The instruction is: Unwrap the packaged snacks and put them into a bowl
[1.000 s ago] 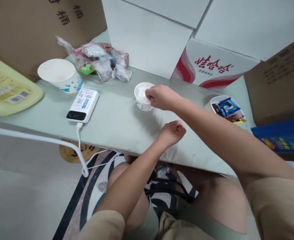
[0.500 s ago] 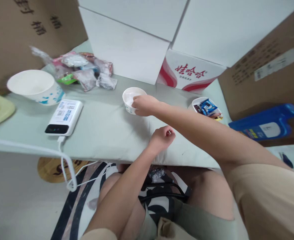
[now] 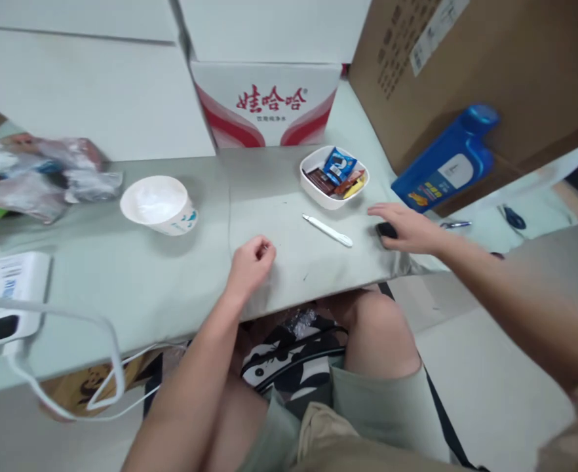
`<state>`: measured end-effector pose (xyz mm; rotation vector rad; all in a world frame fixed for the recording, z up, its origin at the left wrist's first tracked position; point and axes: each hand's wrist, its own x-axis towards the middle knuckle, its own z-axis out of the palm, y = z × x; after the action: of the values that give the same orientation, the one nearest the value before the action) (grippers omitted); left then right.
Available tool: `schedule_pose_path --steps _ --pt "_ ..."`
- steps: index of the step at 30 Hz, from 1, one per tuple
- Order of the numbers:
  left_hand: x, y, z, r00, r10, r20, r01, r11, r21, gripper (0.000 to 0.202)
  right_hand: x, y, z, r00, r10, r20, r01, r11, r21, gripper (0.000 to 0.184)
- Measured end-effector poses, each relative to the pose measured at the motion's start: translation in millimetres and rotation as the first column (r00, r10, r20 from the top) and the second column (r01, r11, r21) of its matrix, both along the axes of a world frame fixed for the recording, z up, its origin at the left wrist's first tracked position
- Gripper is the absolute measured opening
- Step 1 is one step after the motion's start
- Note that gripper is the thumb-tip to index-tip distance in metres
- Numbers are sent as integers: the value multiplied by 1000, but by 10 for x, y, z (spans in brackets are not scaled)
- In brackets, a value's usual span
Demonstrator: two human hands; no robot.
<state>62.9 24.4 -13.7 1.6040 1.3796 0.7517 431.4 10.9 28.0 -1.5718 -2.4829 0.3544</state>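
My left hand (image 3: 253, 262) rests at the middle of the table with its fingers curled in; whether anything is inside is hidden. On the right, my right hand (image 3: 403, 227) has fingers and thumb apart around a small black object (image 3: 386, 231) on the table, its kind unclear. A white pen-like tool (image 3: 327, 230) lies between my hands. Behind it stands a white bowl (image 3: 331, 200) with several small wrapped snacks (image 3: 337, 172). To the left is a paper bowl (image 3: 171, 223) with a blue pattern and something whitish, perhaps clear plastic, inside.
A blue bottle (image 3: 446, 164) leans by a brown carton (image 3: 436, 85) at the right. White boxes (image 3: 274, 111) line the back. Plastic-wrapped packets (image 3: 48, 174) and a white power bank (image 3: 14, 288) with a cable (image 3: 107, 354) are at the left. A pen (image 3: 459, 224) lies beyond my right hand.
My right hand has left the paper bowl and moved right to the black object. My left hand stays curled. The view has turned right, bringing the white pen-like tool into sight.
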Motion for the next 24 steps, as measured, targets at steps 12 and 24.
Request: schedule_pose_path --steps 12,24 --pt "241 139 7 979 158 -129 -153 987 45 10 1121 -24 -221 934 -59 353 115 984 -138 73" --pt "241 145 -54 976 93 -195 -81 994 73 11 1124 -125 -268 906 -151 396 225 963 -148 84"
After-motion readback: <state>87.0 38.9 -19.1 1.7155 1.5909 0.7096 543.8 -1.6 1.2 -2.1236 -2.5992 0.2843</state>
